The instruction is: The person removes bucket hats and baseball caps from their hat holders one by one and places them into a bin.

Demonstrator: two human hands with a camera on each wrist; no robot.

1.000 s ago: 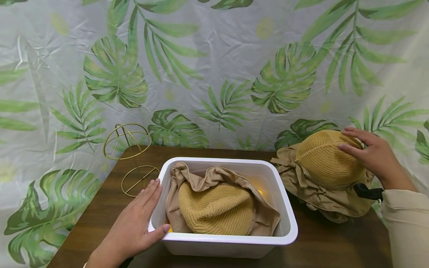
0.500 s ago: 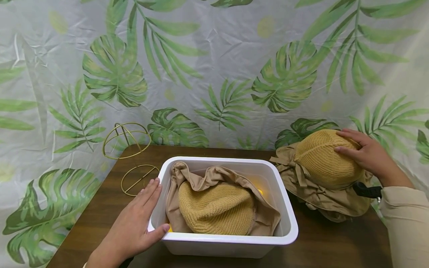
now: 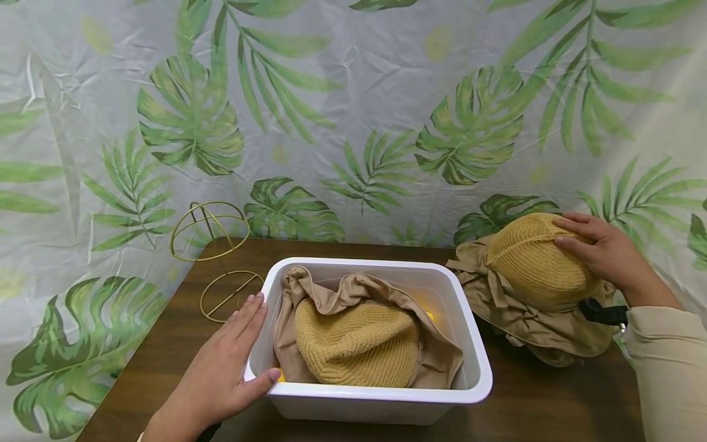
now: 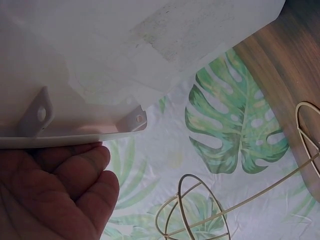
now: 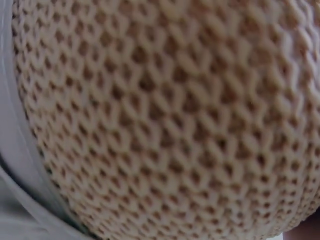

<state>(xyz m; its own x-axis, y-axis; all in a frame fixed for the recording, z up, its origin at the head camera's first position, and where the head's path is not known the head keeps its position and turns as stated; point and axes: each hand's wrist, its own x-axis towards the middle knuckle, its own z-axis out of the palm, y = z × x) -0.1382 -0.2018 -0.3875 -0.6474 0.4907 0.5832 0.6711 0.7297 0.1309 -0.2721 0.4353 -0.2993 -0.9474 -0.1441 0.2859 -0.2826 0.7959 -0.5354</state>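
Note:
In the head view a white plastic tub (image 3: 381, 396) stands at the front of the table. Inside it lies a hat with a mustard knit crown (image 3: 359, 347) and tan cloth brim. My left hand (image 3: 215, 362) rests along the tub's left rim, fingers fairly straight and thumb over the front corner; in the left wrist view its fingers (image 4: 82, 167) lie at the rim's edge. To the right, a second knit hat (image 3: 536, 264), with a tan brim and bow, sits crown up. My right hand (image 3: 607, 255) rests on its crown, which fills the right wrist view.
A gold wire stand (image 3: 210, 258) with a domed top stands at the table's back left, just beyond the tub. Small yellow items show at the tub's inner edges. Behind the brown wooden table (image 3: 166, 344) hangs a leaf-printed sheet (image 3: 353, 110).
Almost nothing differs. My right hand has shifted very slightly to the left on the hat's crown; the left hand and the tub stay in place.

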